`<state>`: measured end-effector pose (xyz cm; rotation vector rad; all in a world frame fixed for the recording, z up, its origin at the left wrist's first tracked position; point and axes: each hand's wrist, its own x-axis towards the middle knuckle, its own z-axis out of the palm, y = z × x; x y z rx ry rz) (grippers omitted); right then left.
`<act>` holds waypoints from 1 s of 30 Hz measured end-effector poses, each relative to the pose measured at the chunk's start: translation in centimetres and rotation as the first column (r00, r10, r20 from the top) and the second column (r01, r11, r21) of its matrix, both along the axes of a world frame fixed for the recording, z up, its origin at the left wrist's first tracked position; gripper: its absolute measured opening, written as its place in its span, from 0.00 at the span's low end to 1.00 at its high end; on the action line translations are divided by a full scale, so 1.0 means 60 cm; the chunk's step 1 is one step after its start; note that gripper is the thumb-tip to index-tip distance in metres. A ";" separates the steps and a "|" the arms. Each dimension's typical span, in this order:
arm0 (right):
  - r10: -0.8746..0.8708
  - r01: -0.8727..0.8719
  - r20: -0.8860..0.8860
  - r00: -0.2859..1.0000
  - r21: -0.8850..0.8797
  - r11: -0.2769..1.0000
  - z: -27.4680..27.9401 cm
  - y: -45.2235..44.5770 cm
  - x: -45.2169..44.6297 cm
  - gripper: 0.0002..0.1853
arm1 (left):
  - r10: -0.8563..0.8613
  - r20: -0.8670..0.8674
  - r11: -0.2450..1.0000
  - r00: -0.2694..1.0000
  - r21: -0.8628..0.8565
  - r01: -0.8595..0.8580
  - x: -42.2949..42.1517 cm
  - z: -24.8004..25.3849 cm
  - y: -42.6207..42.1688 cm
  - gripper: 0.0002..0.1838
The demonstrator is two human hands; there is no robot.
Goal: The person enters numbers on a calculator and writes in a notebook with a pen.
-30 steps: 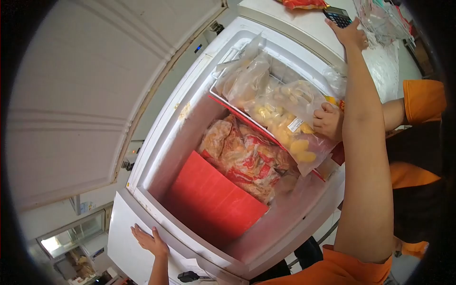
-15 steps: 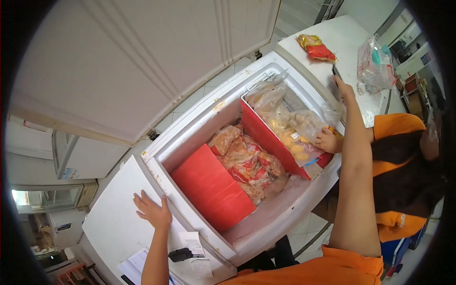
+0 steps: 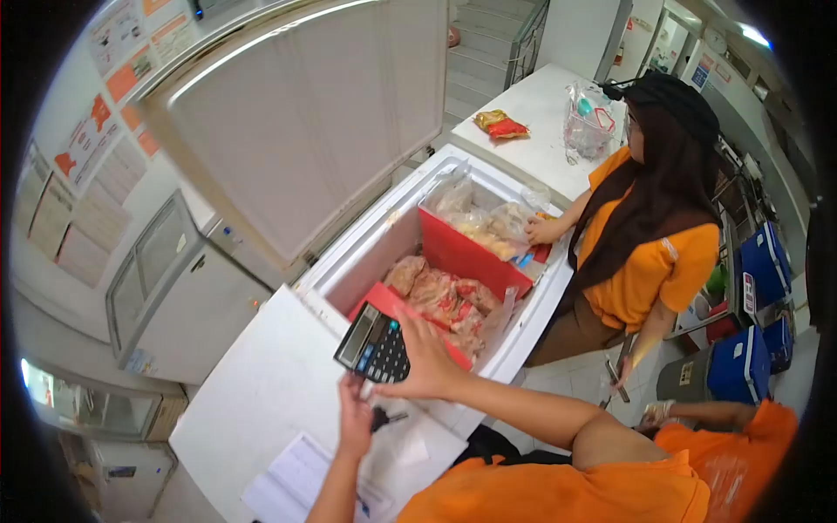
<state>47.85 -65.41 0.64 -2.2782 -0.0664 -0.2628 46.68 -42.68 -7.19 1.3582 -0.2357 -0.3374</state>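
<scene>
A black calculator (image 3: 373, 345) is held up above the white counter (image 3: 261, 375), in front of the open chest freezer. My right hand (image 3: 425, 357) grips its right side, with the fingers reaching behind it. Below its lower left edge, my left hand (image 3: 353, 417) has its fingertips closed at the calculator's corner. Under my hands lie a dark object (image 3: 381, 420), partly hidden, and white papers (image 3: 301, 475). Inside the freezer are frozen bagged packs (image 3: 436, 292) and red panels (image 3: 471, 253).
A co-worker in an orange shirt (image 3: 693, 270) reaches into the freezer's bagged food (image 3: 484, 228). Another person's orange sleeve (image 3: 741, 462) is at lower right. The raised freezer lid (image 3: 323, 122) stands behind. A red and gold packet (image 3: 503, 125) and a plastic-wrapped basket (image 3: 588, 126) sit on the far counter.
My right hand has brought the calculator from the far counter to the near side. My left hand has lifted off the counter to the calculator. The view has swung, showing the co-worker.
</scene>
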 end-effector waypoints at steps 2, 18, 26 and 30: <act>0.000 0.002 -0.181 0.983 0.015 1.000 0.046 0.088 -0.093 0.75 | 0.004 -0.142 0.977 0.990 -0.212 -0.034 -0.119 0.097 0.014 0.47; 0.412 0.139 -0.329 0.849 0.893 0.427 0.107 0.362 -0.445 0.33 | -0.006 -0.313 0.948 0.950 -0.304 -0.094 -0.432 0.196 0.321 0.40; 0.301 0.054 -0.262 0.917 0.828 0.558 0.102 0.398 -0.476 0.28 | -0.012 -0.237 0.981 0.971 -0.191 -0.035 -0.490 0.205 0.342 0.39; 0.304 0.087 -0.325 0.896 0.798 0.597 0.091 0.401 -0.485 0.24 | -0.008 -0.299 0.984 0.954 -0.173 -0.046 -0.505 0.207 0.345 0.38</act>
